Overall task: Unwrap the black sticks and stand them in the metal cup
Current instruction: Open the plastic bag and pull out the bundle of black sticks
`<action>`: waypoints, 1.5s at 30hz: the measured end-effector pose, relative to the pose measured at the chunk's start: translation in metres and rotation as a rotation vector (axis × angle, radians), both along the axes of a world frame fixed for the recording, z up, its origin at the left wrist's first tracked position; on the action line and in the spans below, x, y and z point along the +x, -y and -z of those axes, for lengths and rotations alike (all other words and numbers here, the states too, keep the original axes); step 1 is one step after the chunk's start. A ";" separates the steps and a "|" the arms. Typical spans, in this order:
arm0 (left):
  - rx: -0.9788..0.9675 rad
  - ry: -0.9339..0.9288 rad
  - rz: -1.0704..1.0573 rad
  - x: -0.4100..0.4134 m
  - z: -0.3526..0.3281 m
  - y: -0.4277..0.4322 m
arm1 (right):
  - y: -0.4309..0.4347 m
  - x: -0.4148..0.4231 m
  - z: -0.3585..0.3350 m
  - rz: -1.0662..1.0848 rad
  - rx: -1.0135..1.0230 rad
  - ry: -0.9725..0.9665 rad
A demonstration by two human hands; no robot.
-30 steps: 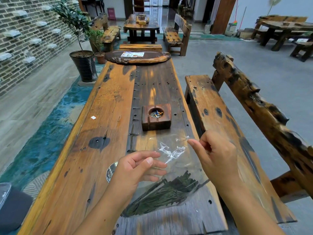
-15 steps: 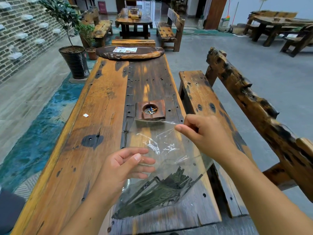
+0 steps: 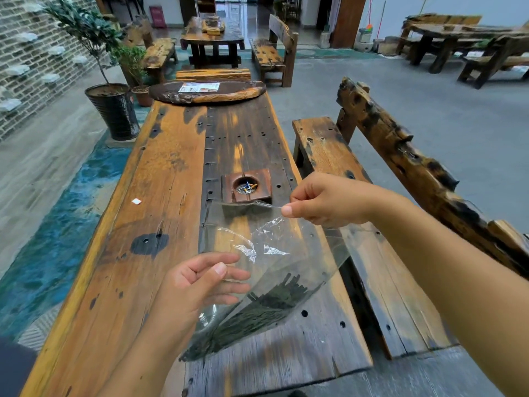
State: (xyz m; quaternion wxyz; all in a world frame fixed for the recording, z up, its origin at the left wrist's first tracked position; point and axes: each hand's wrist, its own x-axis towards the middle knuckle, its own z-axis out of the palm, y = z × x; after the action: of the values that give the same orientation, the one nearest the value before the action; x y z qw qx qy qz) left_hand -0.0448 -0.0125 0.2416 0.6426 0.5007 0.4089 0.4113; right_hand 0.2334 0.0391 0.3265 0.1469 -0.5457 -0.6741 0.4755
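Note:
A bundle of black sticks (image 3: 266, 308) lies in the bottom of a clear plastic wrapper (image 3: 286, 247) held above the near end of the long wooden table (image 3: 160, 196). My right hand (image 3: 323, 202) pinches the wrapper's top edge and holds it up near the ashtray. My left hand (image 3: 194, 287) grips the wrapper's left side between thumb and fingers. The metal cup (image 3: 206, 318) is mostly hidden behind my left hand; only a bit of shiny rim shows through the plastic.
A square wooden ashtray (image 3: 246, 186) with cigarette butts sits mid-table, just beyond the wrapper. A small white scrap (image 3: 136, 201) lies to the left. A dark wooden tray (image 3: 206, 91) spans the far end. A rough bench (image 3: 323, 144) runs along the right; a potted plant (image 3: 114, 110) stands on the left.
My right hand has raised the wrapper's top edge up and away from me, stretching the plastic out. My left hand keeps its hold on the left side.

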 end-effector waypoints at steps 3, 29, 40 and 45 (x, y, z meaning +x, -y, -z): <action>0.000 0.011 -0.004 0.000 -0.001 0.000 | -0.008 0.000 -0.005 -0.060 -0.076 -0.035; 0.000 0.134 -0.124 -0.007 -0.011 -0.006 | -0.022 0.052 0.005 0.465 0.212 -0.505; 0.095 0.191 -0.220 0.002 -0.029 -0.021 | 0.059 -0.018 0.165 0.614 0.069 -0.806; 0.143 0.148 -0.260 -0.004 -0.038 -0.034 | 0.061 -0.023 0.154 0.526 0.078 -0.607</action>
State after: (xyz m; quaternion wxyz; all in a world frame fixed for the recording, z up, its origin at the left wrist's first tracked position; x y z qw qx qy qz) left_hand -0.0490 0.0214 0.2797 0.5751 0.4565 0.3913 0.5547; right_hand 0.2104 -0.0220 0.1722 0.4765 -0.5283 -0.4550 0.5355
